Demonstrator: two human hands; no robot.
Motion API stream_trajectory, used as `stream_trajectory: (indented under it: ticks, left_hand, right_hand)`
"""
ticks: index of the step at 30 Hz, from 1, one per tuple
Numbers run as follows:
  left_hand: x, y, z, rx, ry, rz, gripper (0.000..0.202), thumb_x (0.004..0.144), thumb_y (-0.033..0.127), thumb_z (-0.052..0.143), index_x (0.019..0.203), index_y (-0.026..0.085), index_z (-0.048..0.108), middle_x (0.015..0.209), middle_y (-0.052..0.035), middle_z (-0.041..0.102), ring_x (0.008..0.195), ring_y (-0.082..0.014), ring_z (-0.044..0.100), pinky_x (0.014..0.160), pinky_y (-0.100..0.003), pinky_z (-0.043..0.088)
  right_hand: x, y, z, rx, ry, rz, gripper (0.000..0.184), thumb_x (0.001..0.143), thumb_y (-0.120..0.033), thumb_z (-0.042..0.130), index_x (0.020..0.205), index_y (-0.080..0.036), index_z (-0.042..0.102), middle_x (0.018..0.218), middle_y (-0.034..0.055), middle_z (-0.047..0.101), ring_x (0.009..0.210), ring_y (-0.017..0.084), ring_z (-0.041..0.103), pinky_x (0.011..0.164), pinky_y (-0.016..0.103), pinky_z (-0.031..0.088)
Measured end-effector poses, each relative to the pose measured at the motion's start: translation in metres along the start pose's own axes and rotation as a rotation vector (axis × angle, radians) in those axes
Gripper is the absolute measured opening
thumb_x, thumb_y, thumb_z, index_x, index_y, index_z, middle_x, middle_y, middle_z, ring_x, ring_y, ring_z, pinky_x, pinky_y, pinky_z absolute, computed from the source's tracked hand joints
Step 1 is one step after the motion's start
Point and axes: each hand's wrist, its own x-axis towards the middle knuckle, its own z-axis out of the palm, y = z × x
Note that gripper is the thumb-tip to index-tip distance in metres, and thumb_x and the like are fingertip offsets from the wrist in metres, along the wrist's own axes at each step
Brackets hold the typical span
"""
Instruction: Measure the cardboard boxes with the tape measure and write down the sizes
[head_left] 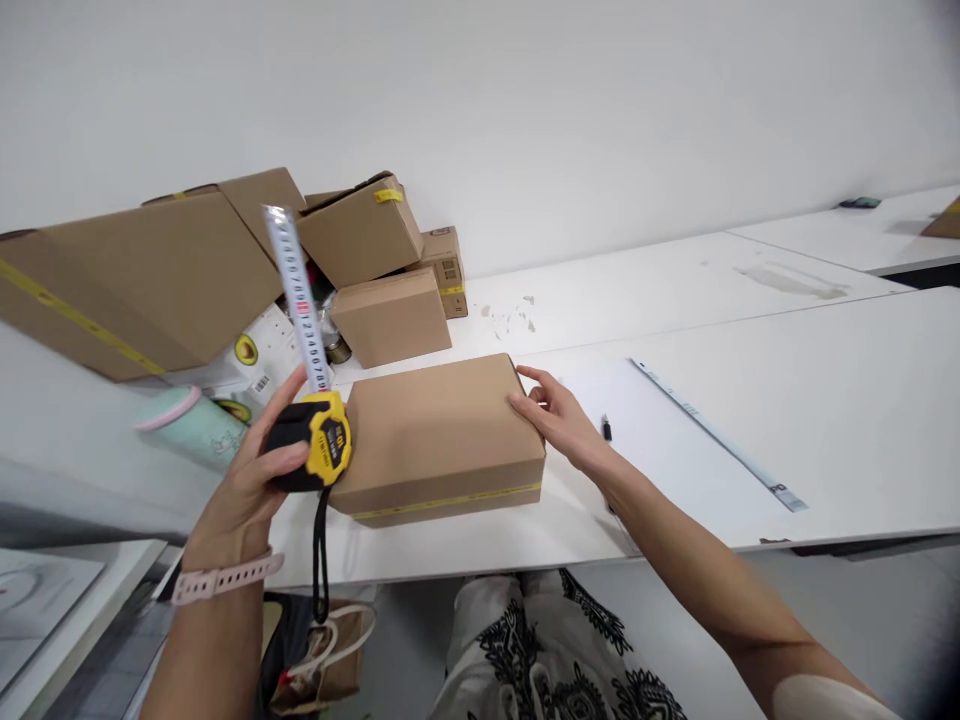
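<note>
My left hand (251,475) is closed around a yellow and black tape measure (319,440), held above the table's front edge. Its white blade (298,295) sticks up and away from me, and its black strap hangs down. A closed brown cardboard box (439,435) with a yellow tape stripe lies flat on the white table (750,330) right beside the tape measure. My right hand (559,420) rests against the box's right end, fingers spread on its edge.
Several cardboard boxes (150,275) are piled at the back left against the wall. A mint cup with a pink lid (191,420) lies near them. A sheet of paper (675,450), a pen (606,430) and a long metal ruler (720,435) lie to the right.
</note>
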Motion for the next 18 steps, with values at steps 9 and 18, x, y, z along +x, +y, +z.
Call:
stream_trajectory:
  ticks: [9, 18]
  left_hand:
    - [0.037, 0.036, 0.048, 1.017, -0.274, 0.265, 0.102, 0.072, 0.053, 0.077, 0.163, 0.031, 0.035, 0.144, -0.0069, 0.063, 0.127, -0.0370, 0.060, 0.108, -0.049, 0.047]
    - [0.049, 0.033, 0.075, 1.552, -0.447, 0.468, 0.077, 0.090, 0.040, 0.061, 0.162, 0.025, 0.037, 0.126, -0.0079, 0.069, 0.112, -0.0344, 0.066, 0.096, -0.047, 0.051]
  right_hand:
    - [0.035, 0.014, -0.005, -0.021, 0.018, -0.072, 0.064, 0.090, -0.054, 0.065, 0.143, -0.020, 0.055, 0.076, -0.0018, 0.054, 0.066, 0.016, 0.057, 0.054, 0.027, 0.051]
    - [0.001, 0.068, -0.125, -0.709, 0.432, 0.040, 0.024, 0.088, -0.042, 0.057, 0.078, -0.021, 0.064, 0.070, 0.0034, 0.066, 0.064, 0.018, 0.056, 0.064, 0.033, 0.040]
